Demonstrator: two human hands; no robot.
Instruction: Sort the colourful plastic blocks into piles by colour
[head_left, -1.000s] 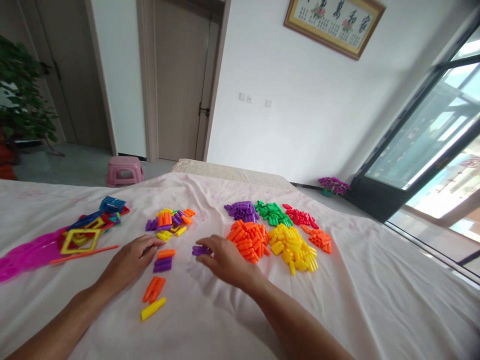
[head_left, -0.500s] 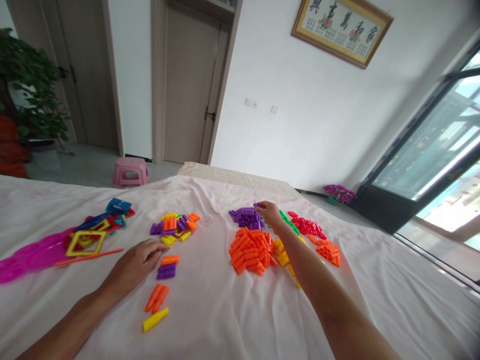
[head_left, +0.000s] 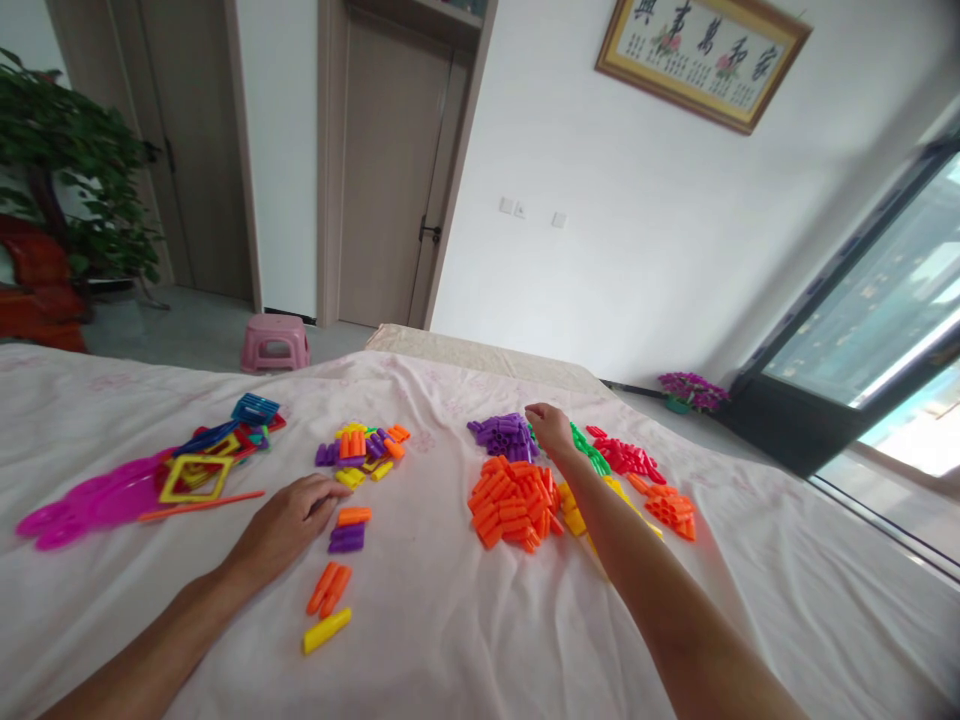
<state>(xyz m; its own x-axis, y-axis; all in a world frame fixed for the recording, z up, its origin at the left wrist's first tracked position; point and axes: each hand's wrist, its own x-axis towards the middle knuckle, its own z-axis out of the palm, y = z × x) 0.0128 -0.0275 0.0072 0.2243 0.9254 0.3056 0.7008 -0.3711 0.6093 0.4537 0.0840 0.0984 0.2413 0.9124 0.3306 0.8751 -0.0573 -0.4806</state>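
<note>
My right hand point(head_left: 549, 428) is closed beside the purple pile point(head_left: 504, 437); whatever its fingers hold, if anything, is hidden. Below it sits a large orange pile point(head_left: 514, 503), with yellow pieces point(head_left: 574, 512) partly behind my forearm. My left hand point(head_left: 300, 515) rests on the cloth with its fingers curled, its fingertips by the yellow pieces point(head_left: 349, 478) of a small mixed pile point(head_left: 361, 447). Nearer me lie an orange piece point(head_left: 354, 516), purple pieces point(head_left: 346, 538), an orange pair point(head_left: 328, 589) and one yellow piece point(head_left: 326, 631).
Green point(head_left: 591, 450), red point(head_left: 626, 458) and orange point(head_left: 670, 508) piles lie right. At the left are a magenta tray point(head_left: 97, 500), coloured frames point(head_left: 196, 478) and an orange stick point(head_left: 202, 505). A pink stool point(head_left: 275, 342) stands beyond the cloth point(head_left: 435, 620).
The view has shifted slightly, moving the scene rightward. My right hand has drawn a little away from the purple pile, and the purple piece at its fingertips no longer shows. My left hand stays put.
</note>
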